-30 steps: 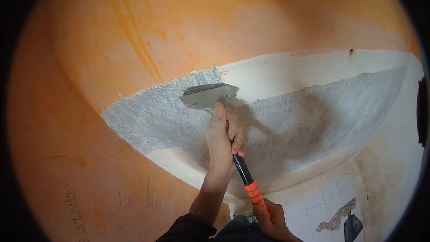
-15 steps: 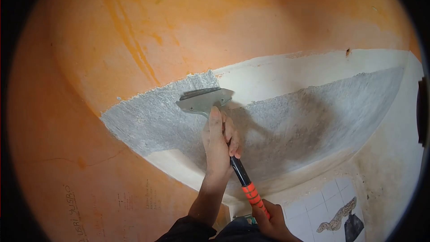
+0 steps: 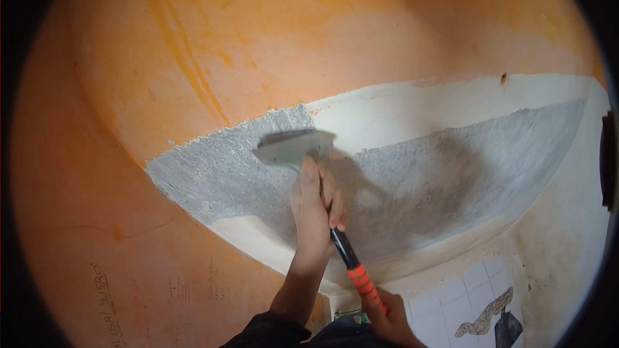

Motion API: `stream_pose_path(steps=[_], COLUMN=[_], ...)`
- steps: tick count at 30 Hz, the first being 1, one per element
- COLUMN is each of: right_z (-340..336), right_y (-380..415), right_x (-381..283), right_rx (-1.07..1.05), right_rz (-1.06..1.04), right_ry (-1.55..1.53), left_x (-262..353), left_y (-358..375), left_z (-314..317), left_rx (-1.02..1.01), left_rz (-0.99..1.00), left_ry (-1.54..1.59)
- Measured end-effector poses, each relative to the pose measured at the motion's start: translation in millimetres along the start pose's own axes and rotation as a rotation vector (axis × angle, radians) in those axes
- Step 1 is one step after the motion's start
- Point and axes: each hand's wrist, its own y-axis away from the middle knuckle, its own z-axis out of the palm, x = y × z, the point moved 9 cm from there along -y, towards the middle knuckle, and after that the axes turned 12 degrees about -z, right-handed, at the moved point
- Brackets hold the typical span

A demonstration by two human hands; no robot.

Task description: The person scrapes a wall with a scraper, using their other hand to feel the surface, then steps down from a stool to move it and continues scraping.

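Note:
A long-handled scraper point(image 3: 293, 148) lies with its wide, grey-green head against the wall, slightly blurred. Its blade edge is over the rough grey patch point(image 3: 213, 167), close to the boundary with the white layer point(image 3: 374, 116). High on the black shaft, just below the head, my left hand point(image 3: 316, 200) is closed with its thumb stretched along the neck. My right hand point(image 3: 390, 319) wraps round the red grip at the lower end of the handle. The bare grey surface also extends to the right of the scraper, partly under a shadow.
Orange painted wall point(image 3: 290, 45) covers the upper part, with a small dark hole point(image 3: 504, 78) at right. Handwriting point(image 3: 103, 309) marks the lower left wall. Below right are white floor tiles point(image 3: 464, 290), a pile of debris point(image 3: 483, 319) and a dark object point(image 3: 508, 330).
The scraper head and both hands keep nearly the same place, with the head now blurred by motion. The whole view has shifted very slightly.

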Motion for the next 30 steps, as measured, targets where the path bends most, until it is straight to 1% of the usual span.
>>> stream_pose_path(steps=[1, 3, 5, 7, 10, 12, 13, 15, 16, 17, 18, 19, 21, 23, 25, 26, 28, 29, 30], right_z=[-1, -8, -13, -11, -7, -4, 0, -4, -1, -1, -3, -2, 4, 8, 12, 12, 14, 16, 17], right_y=[-2, -1, -7, -6, 8, 20, 22, 15, 11, 3, -2, -5, -15, -17, -22, -28, -29, -27, -27], right_x=[1, 6, 0, 9, 43, 68, 71, 63, 62, 53, 46, 49, 34, 38, 33, 24, 19, 17, 15], right_rx=[0.005, 0.019, -0.042, -0.055, -0.094, -0.139, -0.138, 0.041, 0.040, 0.058, 0.074, 0.071, 0.028, 0.005, -0.020, -0.002, 0.024, 0.045, 0.069], right_rz=[-0.028, -0.014, -0.017, 0.010, 0.022, 0.140, 0.154, 0.101, 0.109, 0.052, -0.005, 0.006, -0.246, -0.251, -0.261, -0.274, -0.280, -0.288, -0.301], right_ry=[0.015, 0.035, 0.021, 0.020, 0.081, 0.160, 0.154, 0.077, 0.083, 0.153, 0.222, 0.227, 0.419, 0.477, 0.540, 0.561, 0.585, 0.564, 0.544], left_x=[0, -3, 1, -1, -29, -65, -75, -92, -90, -93, -92, -91, -87, -84, -73, -73, -54, -54, -32], left_y=[-2, 2, 0, 0, 7, 12, 13, 15, 15, 15, 14, 14, 13, 13, 14, 15, 24, 24, 32], left_z=[2, -1, 4, 1, -27, -49, -56, -60, -58, -58, -59, -60, -60, -62, -68, -74, -98, -109, -108], left_rx=[-0.003, 0.035, 0.049, 0.061, 0.060, 0.119, 0.126, 0.087, 0.062, 0.067, 0.078, 0.090, 0.067, 0.041, 0.080, 0.076, 0.234, 0.228, 0.282], left_rz=[0.007, -0.018, -0.014, -0.005, -0.013, -0.158, -0.171, -0.193, -0.165, -0.170, -0.151, -0.133, -0.137, -0.141, -0.042, -0.048, 0.153, 0.146, 0.412], left_ry=[0.003, 0.013, 0.004, -0.002, -0.057, 0.019, 0.015, 0.104, 0.103, 0.113, 0.050, -0.014, -0.008, -0.002, -0.166, -0.159, -0.433, -0.434, -0.727])
